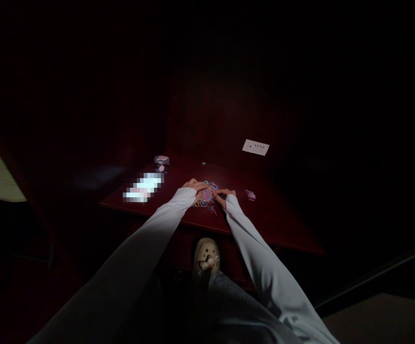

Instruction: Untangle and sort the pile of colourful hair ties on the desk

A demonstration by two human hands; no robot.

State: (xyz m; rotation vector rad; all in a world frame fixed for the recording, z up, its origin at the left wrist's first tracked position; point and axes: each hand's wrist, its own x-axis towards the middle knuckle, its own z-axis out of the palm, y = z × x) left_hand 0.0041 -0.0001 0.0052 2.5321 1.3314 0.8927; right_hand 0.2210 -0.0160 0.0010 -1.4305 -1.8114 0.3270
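A heap of small pink, purple, green and yellow pieces, some of them ring-shaped like hair ties, lies on the dark red table. My left hand rests on the left side of the heap, its fingers stretched out over the top. From the right, my right hand reaches in with thumb and forefinger bent together at the heap's edge. Whatever lies between those fingertips is too small to make out. A smaller cluster of purple pieces sits apart, right of my right hand.
A lit, blurred-out screen lies at the table's left. Behind it stands a round clear container. One small green ring lies farther back. A white socket plate is on the back wall. A clog-shod foot shows below the table's front edge.
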